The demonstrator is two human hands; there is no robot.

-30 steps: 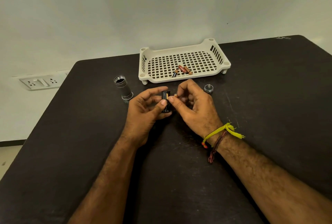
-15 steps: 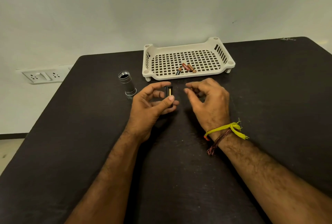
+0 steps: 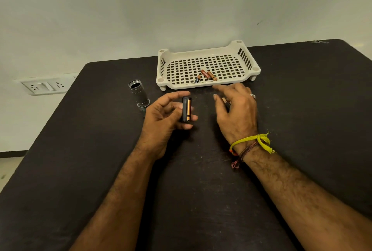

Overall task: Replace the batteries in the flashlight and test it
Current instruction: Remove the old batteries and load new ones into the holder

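We are sitting at a large black table (image 3: 80,170) that is filling most of the view, with a pale wall behind it. A cream plastic tray (image 3: 205,53) with a grid floor is standing at the table's far edge, and three loose batteries (image 3: 205,74) are lying together near its front rim. Left of the tray, the silver flashlight body (image 3: 138,95) is standing upright with its threaded open end facing up. Our left hand (image 3: 161,122) is gripping a black battery holder (image 3: 186,110) upright between thumb and fingers; one copper-coloured battery is sitting in its facing slot. Our right hand (image 3: 237,110) is hovering just in front of the tray, fingers loosely spread; something small and dark is showing beneath them, and we cannot tell whether the hand is holding it.
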